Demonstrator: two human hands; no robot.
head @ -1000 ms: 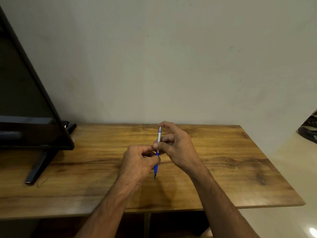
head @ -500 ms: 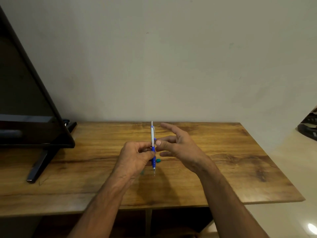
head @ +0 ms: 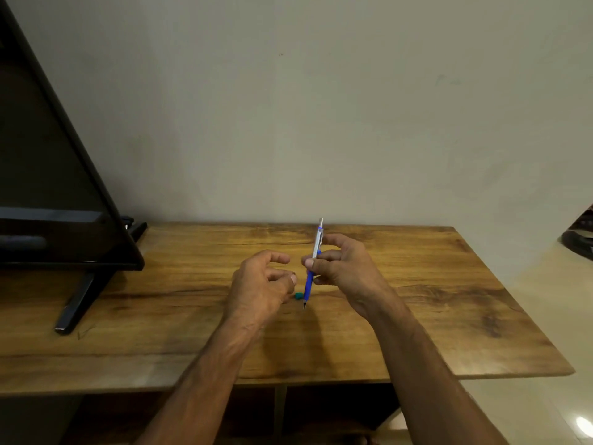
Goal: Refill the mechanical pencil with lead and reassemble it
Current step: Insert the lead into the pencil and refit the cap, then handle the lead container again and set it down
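Head view: the right hand [head: 345, 268] sits just right of the frame's centre, above the far half of the wooden table [head: 449, 303]. Its thumb and curled fingers pinch the mechanical pencil [head: 317, 244] at about mid-length. The pencil stands nearly upright, leaning a little to the right at the top. Its silver upper barrel rises above the fingers, and its blue grip section and dark tip point down toward the table. The tip looks to be just above the wood, though contact cannot be judged from this angle.

The left hand [head: 261, 284] is just left of the pencil and apart from it, not touching it. Its fingers are loosely curled, with the thumb tip close to the middle finger. Whether anything thin is pinched there cannot be told.

A small teal piece [head: 298, 295] lies on the table between the two hands, just left of the pencil's lower end.

A dark flat screen [head: 48, 187] on a black stand [head: 77, 303] fills the left edge of the frame, its foot resting on the table. A plain pale wall [head: 321, 107] takes up the upper half.
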